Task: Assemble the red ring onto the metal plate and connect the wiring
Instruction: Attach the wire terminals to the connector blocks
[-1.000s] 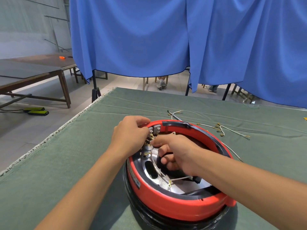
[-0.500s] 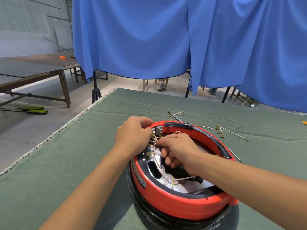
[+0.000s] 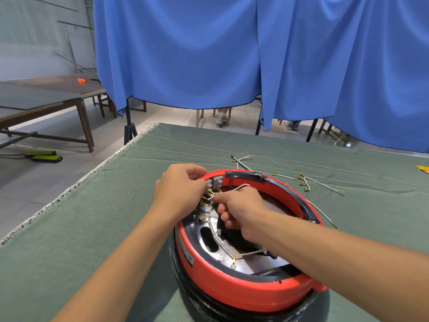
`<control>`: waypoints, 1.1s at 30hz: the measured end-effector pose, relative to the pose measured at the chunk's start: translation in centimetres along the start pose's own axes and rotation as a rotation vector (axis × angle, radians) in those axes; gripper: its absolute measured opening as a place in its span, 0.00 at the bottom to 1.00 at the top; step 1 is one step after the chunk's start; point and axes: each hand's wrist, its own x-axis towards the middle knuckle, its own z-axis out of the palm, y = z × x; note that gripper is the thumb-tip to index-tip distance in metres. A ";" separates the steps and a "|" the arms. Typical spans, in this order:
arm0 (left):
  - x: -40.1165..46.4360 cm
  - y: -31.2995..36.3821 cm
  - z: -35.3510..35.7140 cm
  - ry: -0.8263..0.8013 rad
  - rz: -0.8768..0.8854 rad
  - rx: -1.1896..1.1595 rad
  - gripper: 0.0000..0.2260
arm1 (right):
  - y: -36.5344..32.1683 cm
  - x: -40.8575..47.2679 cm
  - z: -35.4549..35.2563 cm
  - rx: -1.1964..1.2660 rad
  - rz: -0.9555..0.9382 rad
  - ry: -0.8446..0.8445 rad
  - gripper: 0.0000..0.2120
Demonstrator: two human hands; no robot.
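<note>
The red ring sits on a black base on the green table, around a shiny metal plate with slots. My left hand curls over the ring's far left rim beside two grey terminal blocks and grips the brass connectors there. My right hand reaches inside the ring and pinches a white wire that loops up to the terminals. Another white wire runs along the plate to a brass lug.
Loose white wires with brass terminals and a black cable tie lie on the green cloth behind the ring. The table's left edge drops to the floor. Blue curtains hang behind; a person's feet show beneath them.
The view shifted slightly. My right hand has drawn the white wire up into a loop by the terminal blocks; my left hand stays on the far rim.
</note>
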 end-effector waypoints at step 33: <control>-0.3 0.6 -0.4 -0.022 -0.011 -0.123 0.09 | -0.5 -0.7 -1.2 -0.267 0.023 -0.204 0.08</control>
